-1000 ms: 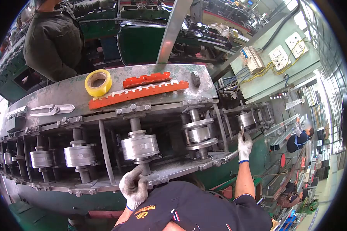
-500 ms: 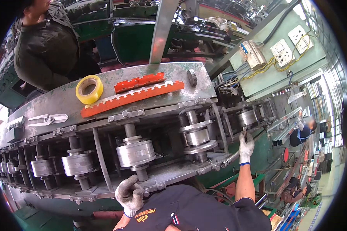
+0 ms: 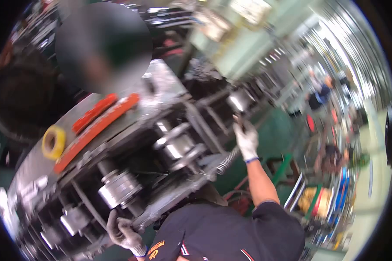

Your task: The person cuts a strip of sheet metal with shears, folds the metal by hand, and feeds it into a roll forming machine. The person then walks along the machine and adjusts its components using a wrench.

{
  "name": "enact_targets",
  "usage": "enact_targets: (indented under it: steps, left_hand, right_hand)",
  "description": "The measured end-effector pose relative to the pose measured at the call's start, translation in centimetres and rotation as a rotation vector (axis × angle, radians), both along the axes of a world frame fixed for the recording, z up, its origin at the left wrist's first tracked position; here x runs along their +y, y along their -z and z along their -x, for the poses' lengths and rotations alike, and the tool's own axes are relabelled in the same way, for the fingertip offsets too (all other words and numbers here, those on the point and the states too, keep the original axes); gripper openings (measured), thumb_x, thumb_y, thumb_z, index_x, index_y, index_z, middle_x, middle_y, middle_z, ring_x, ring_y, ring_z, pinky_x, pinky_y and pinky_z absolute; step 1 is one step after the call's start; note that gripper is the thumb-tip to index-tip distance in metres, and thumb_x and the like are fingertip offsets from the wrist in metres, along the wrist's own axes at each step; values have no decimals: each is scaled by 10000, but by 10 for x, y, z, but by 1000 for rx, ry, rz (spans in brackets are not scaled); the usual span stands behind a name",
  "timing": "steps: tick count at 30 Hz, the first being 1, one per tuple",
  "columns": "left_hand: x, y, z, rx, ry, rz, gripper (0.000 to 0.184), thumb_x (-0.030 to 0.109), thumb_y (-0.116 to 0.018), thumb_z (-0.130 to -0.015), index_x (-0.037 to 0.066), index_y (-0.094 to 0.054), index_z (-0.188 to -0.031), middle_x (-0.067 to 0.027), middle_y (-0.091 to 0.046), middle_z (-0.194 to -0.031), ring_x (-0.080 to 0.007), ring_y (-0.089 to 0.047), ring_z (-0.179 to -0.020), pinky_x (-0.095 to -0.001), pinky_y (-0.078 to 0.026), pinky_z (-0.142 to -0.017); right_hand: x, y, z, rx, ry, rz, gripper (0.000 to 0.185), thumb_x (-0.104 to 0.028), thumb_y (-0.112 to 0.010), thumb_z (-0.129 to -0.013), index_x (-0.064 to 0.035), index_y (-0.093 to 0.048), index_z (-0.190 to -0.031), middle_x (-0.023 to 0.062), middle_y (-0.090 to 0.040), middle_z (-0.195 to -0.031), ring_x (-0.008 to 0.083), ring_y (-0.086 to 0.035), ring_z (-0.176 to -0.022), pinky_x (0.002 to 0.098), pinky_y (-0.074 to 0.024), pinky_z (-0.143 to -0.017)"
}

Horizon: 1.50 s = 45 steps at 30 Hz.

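Observation:
My right hand (image 3: 246,137), in a white knit glove, reaches out beneath a shiny metal roller (image 3: 240,101) at the far end of the machine. Its fingers are pinched round something small at their tips, too blurred to name. My left hand (image 3: 124,234), gloved too, is at the machine's front rail (image 3: 178,191), below another steel roller (image 3: 119,189). The fingers of that hand are curled in, and I see nothing in them. Between the two hands sits a flanged roller (image 3: 178,145) on its shaft.
On the machine top lie a yellow tape roll (image 3: 53,142) and orange-red notched strips (image 3: 98,130). A coil spring (image 3: 228,161) juts out near my right forearm. A grey blurred round shape (image 3: 104,45) covers the upper left. A person (image 3: 320,93) is at the far right.
My view has turned and blurred, so the machine now slopes more steeply. Both hands stay near the same rollers. The grey round shape has appeared at the upper left, where a co-worker stood visible before.

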<state>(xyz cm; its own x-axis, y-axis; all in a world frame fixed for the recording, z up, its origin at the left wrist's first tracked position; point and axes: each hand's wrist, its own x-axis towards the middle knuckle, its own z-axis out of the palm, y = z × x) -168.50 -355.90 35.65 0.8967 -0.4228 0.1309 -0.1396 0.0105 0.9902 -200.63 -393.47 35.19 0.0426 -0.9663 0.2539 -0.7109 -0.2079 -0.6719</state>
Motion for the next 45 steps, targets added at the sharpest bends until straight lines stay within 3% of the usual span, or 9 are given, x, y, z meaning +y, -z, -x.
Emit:
enact_targets:
  steps: [4,8,11,14,15,16,21,32,45]
  left_hand:
    - [-11,-12,6,-79,7,-76,434,234,-594,-1064,-52,-571,-1390,-22,-607,-777,-52,-473,-653,-202,-335,-586]
    - [-8,-8,0,-93,-66,-200,387,275,-565,-1078,27,-622,-1370,48,-476,-679,-33,-372,-610,-227,-263,-549]
    - [-37,-53,23,-214,-325,-343,398,336,-503,-1101,52,-655,-1335,14,-568,-785,-87,-482,-671,-254,-390,-603]
    - [-72,-86,79,-306,-499,-172,397,385,-510,-1090,46,-707,-1025,-18,-616,-897,-148,-528,-730,-306,-459,-685]
    - [-62,-69,65,-378,-335,-160,343,336,-523,-1074,77,-671,-905,-27,-619,-888,-159,-547,-747,-329,-478,-712]
    - [-107,-81,108,-495,-312,-8,420,207,-520,-1056,-77,-566,-1363,-32,-555,-708,-79,-454,-583,-236,-319,-507]
    - [-240,-63,284,-191,364,43,385,127,-496,-1017,-74,-607,-1326,-41,-577,-733,-113,-505,-632,-251,-414,-581]
    - [-388,-59,464,0,1248,-228,373,51,-582,-955,-65,-626,-1307,-39,-666,-870,-79,-601,-719,-236,-501,-665]
    - [-527,-44,484,-45,1054,-246,366,156,-713,-906,25,-696,-1247,-102,-740,-954,-139,-691,-844,-302,-555,-778]
  right_hand:
    - [6,0,2,-114,111,146,192,-205,-741,-930,-33,-670,-884,78,-601,-732,173,-558,-652,367,-434,-599]
    - [-2,37,44,-449,53,77,181,-210,-675,-1011,-53,-702,-1097,-13,-613,-784,111,-537,-644,272,-447,-604]
    - [16,0,93,-1298,-41,-366,316,-292,-601,-1061,6,-629,-1165,-11,-504,-696,87,-432,-542,260,-322,-472]
    - [31,11,170,-1231,46,-480,334,-322,-597,-1062,1,-613,-1144,-11,-495,-677,97,-446,-528,255,-315,-466]
    - [35,23,196,-1312,93,-525,323,-326,-597,-1061,-12,-617,-1134,-18,-496,-678,96,-442,-525,250,-320,-465]
    - [39,43,221,-1393,145,-575,313,-330,-598,-1060,-25,-621,-1125,-24,-498,-679,94,-438,-522,246,-326,-464]
    - [54,129,348,-1917,704,-834,179,-322,-615,-1044,-149,-661,-1033,-44,-517,-737,98,-460,-598,236,-350,-458]
    - [33,70,463,-1669,595,-144,341,-397,-603,-1046,-69,-674,-1108,45,-691,-858,184,-666,-713,310,-531,-611]
    - [-71,78,495,-1164,781,-470,266,-333,-612,-1042,-78,-689,-1047,-52,-550,-606,65,-477,-494,219,-308,-444]
